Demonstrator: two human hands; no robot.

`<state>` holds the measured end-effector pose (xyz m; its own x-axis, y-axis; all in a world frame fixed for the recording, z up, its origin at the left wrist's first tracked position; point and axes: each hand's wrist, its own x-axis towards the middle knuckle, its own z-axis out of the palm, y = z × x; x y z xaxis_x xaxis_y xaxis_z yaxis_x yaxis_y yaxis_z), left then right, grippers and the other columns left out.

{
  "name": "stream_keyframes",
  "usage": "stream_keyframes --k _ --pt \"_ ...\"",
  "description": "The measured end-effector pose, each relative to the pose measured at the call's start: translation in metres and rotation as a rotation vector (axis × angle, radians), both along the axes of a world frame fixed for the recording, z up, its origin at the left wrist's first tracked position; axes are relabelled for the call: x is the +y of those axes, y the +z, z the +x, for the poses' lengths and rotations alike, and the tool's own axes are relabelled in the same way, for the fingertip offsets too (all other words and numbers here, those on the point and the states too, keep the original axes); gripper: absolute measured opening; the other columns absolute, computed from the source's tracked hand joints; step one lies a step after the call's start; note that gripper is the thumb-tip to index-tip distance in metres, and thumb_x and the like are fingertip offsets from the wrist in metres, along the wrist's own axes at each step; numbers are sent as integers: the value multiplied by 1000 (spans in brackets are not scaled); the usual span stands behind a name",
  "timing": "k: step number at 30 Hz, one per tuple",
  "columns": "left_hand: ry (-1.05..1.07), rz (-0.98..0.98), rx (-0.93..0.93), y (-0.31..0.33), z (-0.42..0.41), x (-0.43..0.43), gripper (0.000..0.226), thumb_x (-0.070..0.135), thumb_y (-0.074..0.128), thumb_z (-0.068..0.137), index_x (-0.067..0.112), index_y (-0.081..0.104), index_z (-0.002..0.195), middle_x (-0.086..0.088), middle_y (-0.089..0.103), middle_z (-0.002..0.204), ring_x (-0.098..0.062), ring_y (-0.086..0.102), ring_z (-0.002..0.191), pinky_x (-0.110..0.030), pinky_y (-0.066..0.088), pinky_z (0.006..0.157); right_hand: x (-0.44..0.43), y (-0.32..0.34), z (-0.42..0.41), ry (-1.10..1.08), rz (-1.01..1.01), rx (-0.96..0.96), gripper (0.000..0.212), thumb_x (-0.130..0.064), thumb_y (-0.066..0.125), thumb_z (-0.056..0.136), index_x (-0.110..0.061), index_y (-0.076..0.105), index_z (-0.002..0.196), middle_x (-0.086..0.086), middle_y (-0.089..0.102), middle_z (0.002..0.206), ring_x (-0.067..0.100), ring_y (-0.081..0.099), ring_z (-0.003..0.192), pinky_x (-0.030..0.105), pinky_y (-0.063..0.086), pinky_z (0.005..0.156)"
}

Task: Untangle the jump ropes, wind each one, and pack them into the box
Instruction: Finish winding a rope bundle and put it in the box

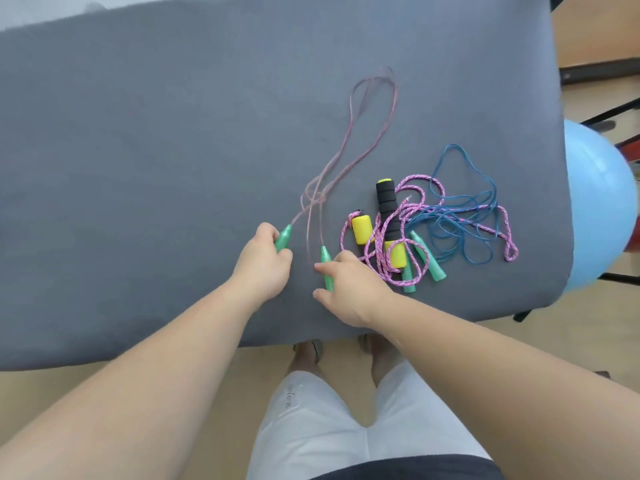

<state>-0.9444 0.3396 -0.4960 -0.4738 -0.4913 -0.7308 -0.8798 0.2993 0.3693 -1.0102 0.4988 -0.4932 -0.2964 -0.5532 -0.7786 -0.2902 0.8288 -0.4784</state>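
Note:
A thin pink jump rope (349,133) lies in long loops on the grey table (138,150), knotted near its two green handles. My left hand (263,265) grips one green handle (284,237). My right hand (349,289) pinches the other green handle (326,268). To the right lies a tangle: a braided pink rope (412,199) with black and yellow foam handles (386,206), and a thin blue rope (460,216) with two green handles (427,258). No box is in view.
A light blue exercise ball (599,209) sits off the table's right edge, beside dark chair legs. The table's near edge runs just in front of my legs. The left half of the grey cloth holds nothing.

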Motion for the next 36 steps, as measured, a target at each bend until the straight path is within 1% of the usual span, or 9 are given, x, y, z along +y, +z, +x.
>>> stream_keyframes --k 3,5,9,18,23,29,32,34,36 --pt "157 67 134 38 15 -5 3 20 46 97 22 46 95 -2 50 78 -21 43 63 -34 36 59 2 30 0 -246 -140 71 24 -37 65 92 -30 72 113 -3 58 101 18 59 95 32 47 89" --pt "244 108 260 70 24 -8 14 34 51 101 27 52 89 6 46 69 -18 39 63 -33 35 61 4 57 -2 -404 -193 62 6 -35 73 86 -30 70 86 -7 59 74 15 54 70 31 47 71" --pt "358 197 451 143 41 -15 24 32 50 105 16 61 91 -3 42 60 -19 37 59 -32 36 60 11 126 -1 -572 -318 -37 32 -25 76 84 -20 49 67 1 62 56 24 62 57 35 49 61" --pt "447 131 763 260 100 -57 23 0 41 103 16 57 94 -7 56 72 -18 48 59 -23 44 57 14 277 45 -748 -676 -134 34 -27 57 101 2 54 84 7 65 73 15 56 66 34 44 67" --pt "427 -45 545 255 134 -101 14 16 55 85 8 53 74 -1 46 60 -20 41 60 -34 35 62 3 312 64 -694 -682 -41 32 -28 52 103 -5 56 81 10 56 67 17 53 61 34 42 63" --pt "491 354 571 247 154 -85 31 14 66 94 12 48 68 -9 42 63 -21 34 53 -31 34 53 -22 332 87 -567 -619 -50 32 -24 48 105 -5 61 82 11 71 87 17 62 72 36 51 69" --pt "377 377 635 256 159 -70 15 13 75 83 12 60 81 -6 47 73 -16 36 49 -27 32 51 -29 335 99 -578 -615 -93 33 -23 47 105 -12 54 75 18 71 91 24 61 66 41 52 66" --pt "190 485 638 260 164 -67 38 18 75 73 31 71 108 0 54 88 -11 42 58 -22 39 57 -34 337 107 -647 -642 -170 31 -24 47 104 -9 49 77 23 68 89 25 58 57 37 48 57" --pt "-36 458 633 260 166 -64 38 21 78 78 38 71 111 8 58 101 -5 49 71 -16 42 72 -39 339 112 -698 -667 -231 30 -26 47 104 -9 49 79 24 66 87 23 52 51 29 42 49"
